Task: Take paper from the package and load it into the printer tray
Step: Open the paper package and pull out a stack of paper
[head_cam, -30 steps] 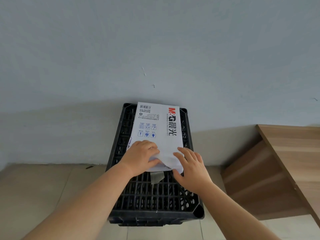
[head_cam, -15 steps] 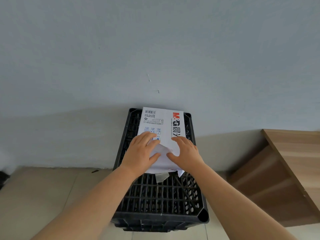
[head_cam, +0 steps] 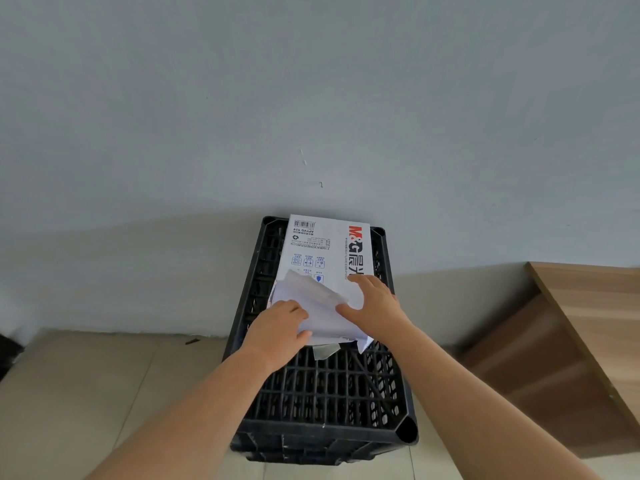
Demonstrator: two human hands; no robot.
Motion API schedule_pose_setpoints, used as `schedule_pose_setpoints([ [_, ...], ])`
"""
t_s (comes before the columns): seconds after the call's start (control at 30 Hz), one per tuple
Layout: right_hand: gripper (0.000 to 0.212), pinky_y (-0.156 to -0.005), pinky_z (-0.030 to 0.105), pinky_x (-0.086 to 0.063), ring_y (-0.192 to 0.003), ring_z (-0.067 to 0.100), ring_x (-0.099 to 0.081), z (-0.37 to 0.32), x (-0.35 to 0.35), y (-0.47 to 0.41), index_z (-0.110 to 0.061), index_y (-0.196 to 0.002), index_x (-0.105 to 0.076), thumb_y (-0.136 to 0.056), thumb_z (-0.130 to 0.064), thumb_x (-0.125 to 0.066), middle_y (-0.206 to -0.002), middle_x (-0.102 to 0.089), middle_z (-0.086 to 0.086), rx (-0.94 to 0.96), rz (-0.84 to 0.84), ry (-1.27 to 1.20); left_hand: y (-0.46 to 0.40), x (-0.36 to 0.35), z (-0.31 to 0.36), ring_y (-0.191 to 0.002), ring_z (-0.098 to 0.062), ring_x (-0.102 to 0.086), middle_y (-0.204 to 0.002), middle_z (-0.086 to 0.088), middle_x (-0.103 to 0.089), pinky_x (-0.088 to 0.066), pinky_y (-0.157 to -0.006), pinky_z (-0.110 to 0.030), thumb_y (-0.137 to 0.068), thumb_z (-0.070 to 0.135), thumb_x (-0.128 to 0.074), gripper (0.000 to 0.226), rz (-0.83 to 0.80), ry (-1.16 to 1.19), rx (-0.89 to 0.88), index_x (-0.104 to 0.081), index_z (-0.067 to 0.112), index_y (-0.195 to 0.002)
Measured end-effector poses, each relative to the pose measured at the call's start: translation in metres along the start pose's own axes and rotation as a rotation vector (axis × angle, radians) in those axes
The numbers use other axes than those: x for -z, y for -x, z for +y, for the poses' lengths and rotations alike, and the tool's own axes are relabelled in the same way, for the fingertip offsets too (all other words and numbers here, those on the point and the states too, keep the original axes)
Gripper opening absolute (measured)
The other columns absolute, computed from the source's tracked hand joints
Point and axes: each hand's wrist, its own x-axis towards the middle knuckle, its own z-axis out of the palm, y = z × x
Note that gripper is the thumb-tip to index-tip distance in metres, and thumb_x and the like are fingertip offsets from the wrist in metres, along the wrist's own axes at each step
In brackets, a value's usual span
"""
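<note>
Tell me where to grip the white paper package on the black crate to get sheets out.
Probably grip the near, opened end of the white printed paper package. It lies flat on the black plastic lattice crate, and its wrapper flap is already lifted there between the left hand and right hand. Come from the near side, fingers under the flap.

A white paper package point(head_cam: 327, 258), printed with a red-and-black logo, a barcode and small blue icons, lies flat on top of an upturned black plastic crate point(head_cam: 322, 386) set against a grey wall. Its near end is torn open, with a wrapper flap point(head_cam: 311, 292) folded up and back over the pack. A loose strip of wrapping point(head_cam: 325, 350) hangs from the near edge onto the crate's grid.
</note>
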Motion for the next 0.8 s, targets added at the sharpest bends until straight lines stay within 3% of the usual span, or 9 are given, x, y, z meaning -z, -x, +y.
schedule_pose_setpoints([
  [0.2, 0.069, -0.112, 0.047, -0.03, -0.137, 0.018, -0.034, 0.002, 0.002, 0.002, -0.03, -0.142, -0.038, -0.081, -0.05, -0.064, -0.149, -0.038, -0.006, 0.011, -0.017, -0.024, -0.024, -0.008, -0.001, -0.117, -0.021, -0.043, -0.129, -0.003, -0.048, -0.047, -0.09, -0.034, -0.093, 0.029, -0.048, 0.034, -0.107, -0.098, 0.007, -0.056, 0.014, -0.122],
  [0.33, 0.068, -0.113, 0.046, -0.03, -0.137, 0.017, -0.034, 0.003, 0.001, 0.005, -0.031, -0.14, -0.039, -0.08, -0.049, -0.065, -0.148, -0.039, -0.006, 0.031, -0.028, -0.026, -0.033, -0.009, -0.003, -0.118, -0.021, -0.041, -0.128, -0.002, -0.048, -0.047, -0.09, -0.036, -0.092, 0.023, -0.047, 0.032, -0.125, -0.114, 0.022, -0.059, 0.015, -0.122],
  [0.8, 0.068, -0.113, 0.045, -0.03, -0.137, 0.018, -0.033, 0.001, 0.005, 0.01, -0.03, -0.141, -0.039, -0.081, -0.048, -0.066, -0.148, -0.039, -0.006, 0.029, -0.031, -0.028, -0.04, -0.006, -0.012, -0.115, -0.02, -0.043, -0.125, 0.0, -0.052, -0.048, -0.087, -0.037, -0.095, 0.029, -0.048, 0.029, -0.162, -0.128, -0.029, -0.064, 0.019, -0.118],
])
